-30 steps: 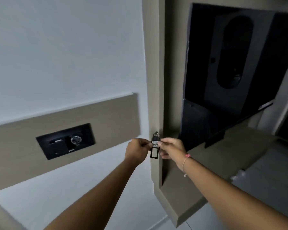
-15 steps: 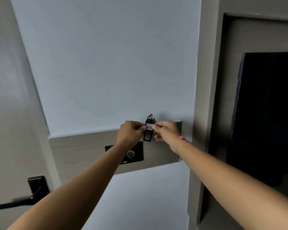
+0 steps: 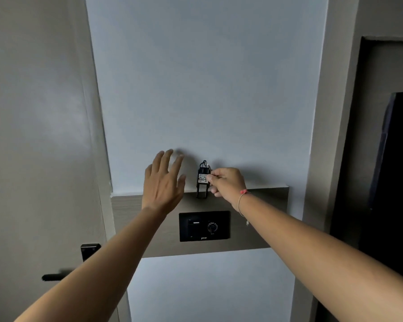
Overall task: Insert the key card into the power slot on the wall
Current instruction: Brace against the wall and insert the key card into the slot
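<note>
Both arms reached up and forward toward the wall, forearms bare. The right hand (image 3: pixel 226 182) was curled, its fingers pinched on the right edge of the key card (image 3: pixel 203 181), a black tag with a small white label and a metal ring at its top. The tag hung upright, its lower end level with the top edge of the wooden band (image 3: pixel 254 219) that ran across the wall. A thin bracelet (image 3: pixel 242 198) with a pink bead circled the right wrist.

The left hand (image 3: pixel 164 182) was held flat with the back toward the camera, fingers spread wide and pointing upward, gripping nothing. It sat just left of the tag and apart from it, the wrist crossing the band's upper edge.

The power slot (image 3: pixel 204 226) was a black rectangular plate set in the wooden band, directly below the tag and clear of it, with a narrow slot on its left half and a round dial on its right. The card was outside the slot.

At the lower left, a black door handle (image 3: pixel 56 276) and its plate showed on a grey door (image 3: pixel 33 135), partly hidden by the left forearm. A dark panel (image 3: pixel 396 182) stood at the right edge
</note>
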